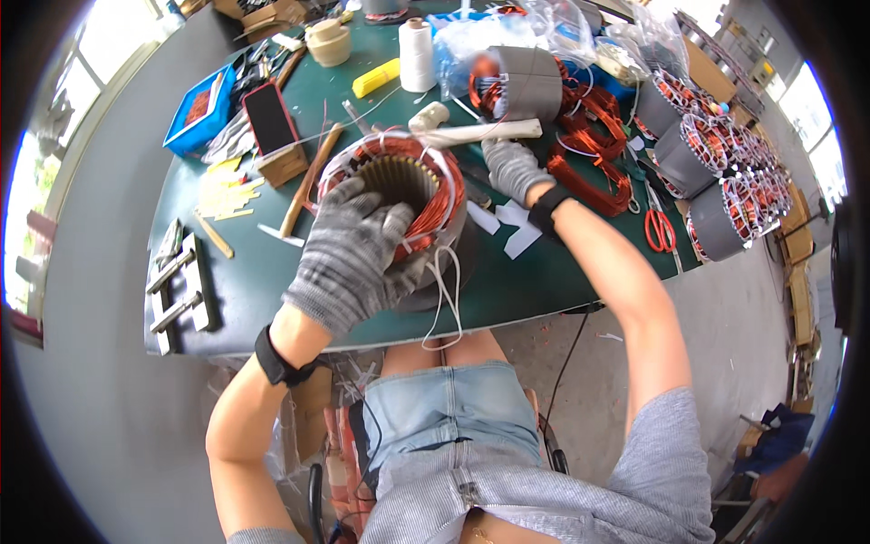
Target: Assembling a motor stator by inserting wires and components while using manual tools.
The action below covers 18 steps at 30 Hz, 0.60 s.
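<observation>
A motor stator with red copper windings and white lacing stands at the table's near edge, its slotted bore facing up. My left hand, in a grey striped knitted glove, grips its near left rim, the fingers bent over the windings. A loop of white cord hangs from the stator's near side. My right hand, gloved alike, is beyond the stator to the right, against the lower edge of a pale stick-like handle. Its fingertips are partly hidden there, so its grip is unclear. White paper pieces lie nearby.
Another stator and loose copper coils lie at the back right. Several wound stators line the right side, beside red-handled scissors. A hammer, phone, blue bin and metal clamp frame occupy the left.
</observation>
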### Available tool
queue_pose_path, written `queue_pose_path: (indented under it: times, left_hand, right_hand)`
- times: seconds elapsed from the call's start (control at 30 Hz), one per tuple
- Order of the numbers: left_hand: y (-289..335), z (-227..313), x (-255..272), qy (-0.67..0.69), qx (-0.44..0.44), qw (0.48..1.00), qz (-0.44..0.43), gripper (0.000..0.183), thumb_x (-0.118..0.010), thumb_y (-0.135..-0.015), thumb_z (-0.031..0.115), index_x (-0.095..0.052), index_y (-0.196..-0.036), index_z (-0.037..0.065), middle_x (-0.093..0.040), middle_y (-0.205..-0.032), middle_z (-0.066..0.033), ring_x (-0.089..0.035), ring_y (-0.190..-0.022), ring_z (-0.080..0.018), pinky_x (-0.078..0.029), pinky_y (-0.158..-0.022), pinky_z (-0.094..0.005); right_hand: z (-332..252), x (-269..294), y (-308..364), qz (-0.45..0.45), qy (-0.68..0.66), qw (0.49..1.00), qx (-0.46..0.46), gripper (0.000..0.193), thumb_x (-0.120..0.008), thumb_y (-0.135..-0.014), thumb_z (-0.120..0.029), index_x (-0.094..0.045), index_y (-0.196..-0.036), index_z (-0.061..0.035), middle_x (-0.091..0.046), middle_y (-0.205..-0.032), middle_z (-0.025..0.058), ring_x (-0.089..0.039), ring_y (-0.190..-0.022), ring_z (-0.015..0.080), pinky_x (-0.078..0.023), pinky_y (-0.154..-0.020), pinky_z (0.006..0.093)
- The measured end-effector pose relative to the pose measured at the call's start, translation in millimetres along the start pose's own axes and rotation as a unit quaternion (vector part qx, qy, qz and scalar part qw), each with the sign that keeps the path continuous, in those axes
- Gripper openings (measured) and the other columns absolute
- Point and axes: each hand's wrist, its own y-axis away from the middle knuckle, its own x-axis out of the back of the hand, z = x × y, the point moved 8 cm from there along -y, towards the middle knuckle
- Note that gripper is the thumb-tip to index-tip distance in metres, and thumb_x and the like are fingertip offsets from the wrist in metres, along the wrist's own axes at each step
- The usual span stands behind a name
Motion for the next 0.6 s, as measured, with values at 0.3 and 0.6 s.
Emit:
queue_pose_path:
  times: [0.3, 0.6]
  left_hand:
    - [-2, -7, -2, -0.041, 0.069, 0.996, -0.038, 0.052, -0.067, -0.070, 0.042, -0.060, -0.106, 0.005, -0.062, -0.107, -0.0164, -0.052, -0.113, -0.0311, -0.026, -0.106, -0.0505]
    - [7, -16, 0, 0.017, 0.143, 0.990, -0.012, 0.061, -0.068, -0.067, 0.050, -0.058, -0.102, 0.001, -0.062, -0.107, -0.0179, -0.045, -0.121, -0.0336, -0.018, -0.108, -0.0551]
  right_hand:
    - [50, 75, 3, -0.298, -0.261, 0.916, 0.058, 0.041, -0.054, -0.085, -0.028, -0.053, -0.118, -0.0051, -0.059, -0.077, 0.0082, -0.056, -0.064, 0.0164, -0.046, -0.056, 0.0326]
    - [59, 217, 156, -0.311, -0.267, 0.912, -0.019, 0.033, -0.048, -0.089, -0.024, -0.051, -0.115, -0.0043, -0.050, -0.074, -0.0016, -0.051, -0.062, 0.0075, -0.043, -0.056, 0.0238]
